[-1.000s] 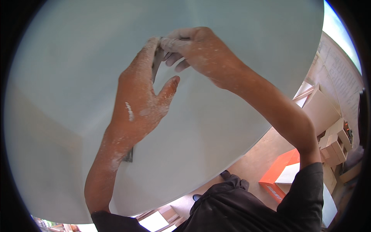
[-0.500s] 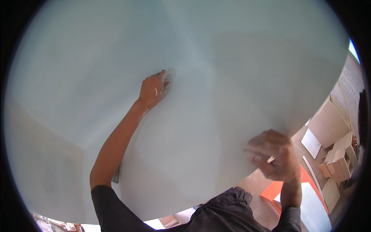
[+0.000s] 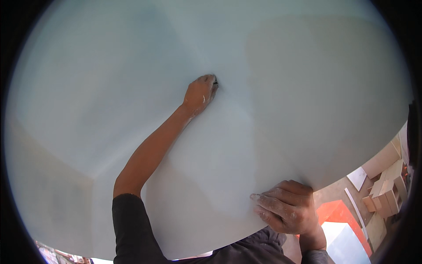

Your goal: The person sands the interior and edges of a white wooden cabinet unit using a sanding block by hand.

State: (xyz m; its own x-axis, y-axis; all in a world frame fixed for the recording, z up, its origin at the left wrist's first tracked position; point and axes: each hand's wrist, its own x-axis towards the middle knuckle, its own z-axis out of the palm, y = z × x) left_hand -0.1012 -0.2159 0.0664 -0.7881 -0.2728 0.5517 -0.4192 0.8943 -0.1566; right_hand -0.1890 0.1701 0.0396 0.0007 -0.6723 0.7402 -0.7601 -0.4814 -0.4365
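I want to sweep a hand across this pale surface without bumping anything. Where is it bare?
Bare above and right of the left hand, and between it and the right hand. The floor at lower right is crowded with boards.

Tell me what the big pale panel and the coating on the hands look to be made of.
Panel: probably a board or wall skimmed with plaster or putty; matte, smooth, faint patches. Right hand and left hand: white chalky dust, likely dried filler or sanding residue. The small dark thing under the left hand is too hidden to tell.

Small dark tool (image 3: 215, 82) mostly hidden; pressed against pale blue-white surface (image 3: 285, 88).
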